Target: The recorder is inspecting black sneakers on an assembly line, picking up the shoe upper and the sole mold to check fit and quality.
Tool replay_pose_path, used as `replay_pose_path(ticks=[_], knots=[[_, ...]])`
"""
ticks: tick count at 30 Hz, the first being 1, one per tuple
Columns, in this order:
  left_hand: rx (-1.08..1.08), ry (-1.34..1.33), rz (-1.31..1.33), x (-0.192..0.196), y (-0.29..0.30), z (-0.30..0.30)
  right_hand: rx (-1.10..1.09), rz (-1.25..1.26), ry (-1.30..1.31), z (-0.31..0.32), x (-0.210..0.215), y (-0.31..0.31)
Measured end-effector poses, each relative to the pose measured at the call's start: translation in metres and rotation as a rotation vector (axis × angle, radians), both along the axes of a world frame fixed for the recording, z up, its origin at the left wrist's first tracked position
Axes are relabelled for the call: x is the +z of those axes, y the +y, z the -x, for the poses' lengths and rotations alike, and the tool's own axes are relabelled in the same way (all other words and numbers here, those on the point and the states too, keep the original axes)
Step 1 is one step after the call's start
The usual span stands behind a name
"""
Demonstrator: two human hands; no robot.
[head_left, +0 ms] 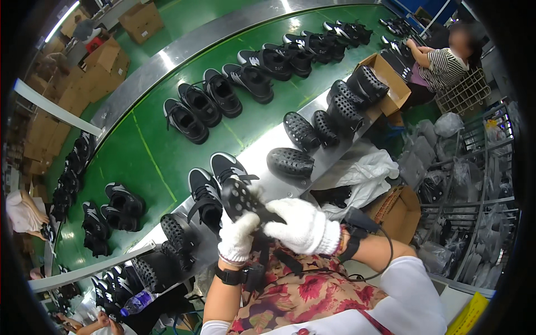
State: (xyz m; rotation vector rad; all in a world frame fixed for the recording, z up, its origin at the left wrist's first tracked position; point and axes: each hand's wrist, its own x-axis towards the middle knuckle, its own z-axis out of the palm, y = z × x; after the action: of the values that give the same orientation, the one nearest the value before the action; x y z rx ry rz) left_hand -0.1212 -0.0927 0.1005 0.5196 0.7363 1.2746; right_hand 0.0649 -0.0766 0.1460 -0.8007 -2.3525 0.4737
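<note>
Grip: the left hand [237,239] and right hand [301,223], in white gloves, both pinch 1 black holed shape [239,200].
Holed shape: middle of the frame, a bit blurry.
Shoes: 2 black shoes [204,191] sit just beside it, up and left.
Silver desk [255,166]: more holed shapes [290,163], upper right.
Slip: cloth gloves may slide, dropping the shape.
Snag: the right arm's cord [392,248] could catch.

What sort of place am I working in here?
Probably a shoe factory's production line: dark sneakers stand in rows on a long green conveyor-like surface, with perforated black forms beside it and cardboard boxes beyond.
</note>
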Motion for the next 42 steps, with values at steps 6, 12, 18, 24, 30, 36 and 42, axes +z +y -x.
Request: replay_pose_path(ticks=[6, 12, 18, 24, 30, 36, 42], knots=[[0.394, 0.077, 0.228, -0.021, -0.026, -0.028, -0.213, 0.711, 0.24, 0.015, -0.021, -0.022], [0.235, 1.187, -0.105, -0.026, -0.029, -0.01, -0.424, 0.725, 0.223, -0.023, -0.034, -0.03], [-0.188, 2.214, -0.415, -0.072, 0.023, 0.013, -0.367, 0.709, -0.065, -0.029, -0.03, -0.011], [-0.219, 1.92, -0.177, -0.044, 0.043, 0.03, -0.196, 0.667, -0.332, -0.005, -0.018, 0.017], [-0.142, 1.728, -0.309, -0.052, 0.046, 0.033, -0.361, 0.255, -0.394, 0.044, -0.082, 0.031], [-0.091, 1.762, -0.275, -0.059, 0.035, 0.038, -0.295, 0.224, -0.397, 0.067, -0.113, 0.035], [-0.027, 1.893, -0.492, -0.063, 0.027, 0.023, -0.307, 0.484, -0.417, 0.053, -0.151, 0.061]])
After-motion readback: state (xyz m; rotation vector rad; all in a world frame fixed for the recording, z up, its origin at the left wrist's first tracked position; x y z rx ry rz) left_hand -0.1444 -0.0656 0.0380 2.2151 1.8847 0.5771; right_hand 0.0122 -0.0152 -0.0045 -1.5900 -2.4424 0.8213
